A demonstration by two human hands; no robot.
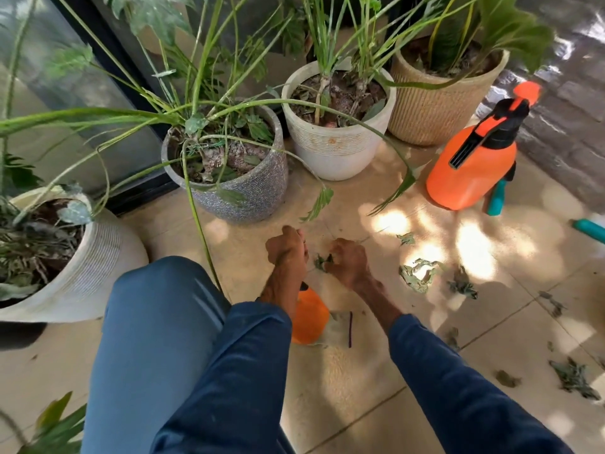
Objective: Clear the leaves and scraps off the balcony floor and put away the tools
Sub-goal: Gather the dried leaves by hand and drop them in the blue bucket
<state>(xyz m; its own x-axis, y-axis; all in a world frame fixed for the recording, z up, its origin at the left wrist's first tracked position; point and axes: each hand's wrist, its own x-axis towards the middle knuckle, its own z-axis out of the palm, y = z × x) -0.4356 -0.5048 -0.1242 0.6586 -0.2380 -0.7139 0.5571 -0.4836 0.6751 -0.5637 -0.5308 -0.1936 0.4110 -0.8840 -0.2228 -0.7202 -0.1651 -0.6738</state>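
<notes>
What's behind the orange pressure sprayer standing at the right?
A teal tool handle pokes out behind the orange sprayer, near its base. The sprayer covers its other end, so the tool cannot be identified.

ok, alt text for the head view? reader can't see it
A person's right hand pinches a leaf scrap at the tiled floor, left hand curled beside it. More leaves lie scattered to the right; potted plants and an orange sprayer stand behind.
</notes>
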